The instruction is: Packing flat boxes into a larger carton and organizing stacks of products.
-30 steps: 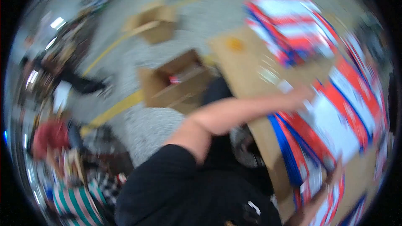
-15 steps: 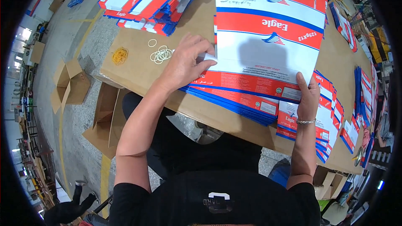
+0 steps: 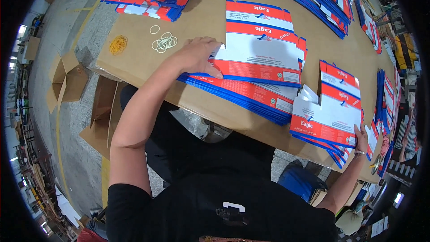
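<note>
A stack of flat red, white and blue printed cardboard carton blanks lies on the brown cardboard-covered table, near its front edge. The left hand rests spread on the stack's left end, fingers pressing down. The right hand grips the lower corner of a smaller pile of similar blanks just beside. Loose white rubber bands and a yellow rubber-band bundle lie to the left.

left hand flat on the stack of flat cartons | right hand grips the edge of a second carton pile | rubber bands lie near on the table
</note>
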Available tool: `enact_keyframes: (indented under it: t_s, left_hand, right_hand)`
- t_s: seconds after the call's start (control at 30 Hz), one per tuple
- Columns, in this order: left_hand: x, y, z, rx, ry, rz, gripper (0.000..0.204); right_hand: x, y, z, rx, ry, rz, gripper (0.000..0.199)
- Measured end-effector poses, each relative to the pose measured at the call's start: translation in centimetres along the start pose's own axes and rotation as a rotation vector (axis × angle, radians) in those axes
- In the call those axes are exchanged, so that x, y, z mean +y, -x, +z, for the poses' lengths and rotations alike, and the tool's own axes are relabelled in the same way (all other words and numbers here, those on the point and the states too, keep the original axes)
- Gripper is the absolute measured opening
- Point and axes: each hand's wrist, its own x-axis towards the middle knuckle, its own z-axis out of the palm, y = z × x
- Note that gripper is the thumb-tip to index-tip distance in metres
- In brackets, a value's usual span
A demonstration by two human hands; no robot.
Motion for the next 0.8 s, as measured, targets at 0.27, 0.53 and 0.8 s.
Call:
enact_keyframes:
  t_s: [0.27,0.53,0.8]
  left_hand:
    - [1.7,-0.5,-1.9,-0.076,-0.113,-0.098,0.107]
    - [2.0,0.8,-0.4,0.32,-0.231,0.083,0.085]
    - [0.9,1.3,1.2,0.475,-0.005,0.059,0.054]
  right_hand:
    - [-6.3,4.4,10.3,0.309,0.894,-0.502,0.042]
    - [-13.9,5.3,30.7,-0.049,0.658,-0.906,0.047]
    - [-13.4,2.4,36.9,-0.117,0.597,-0.554,0.068]
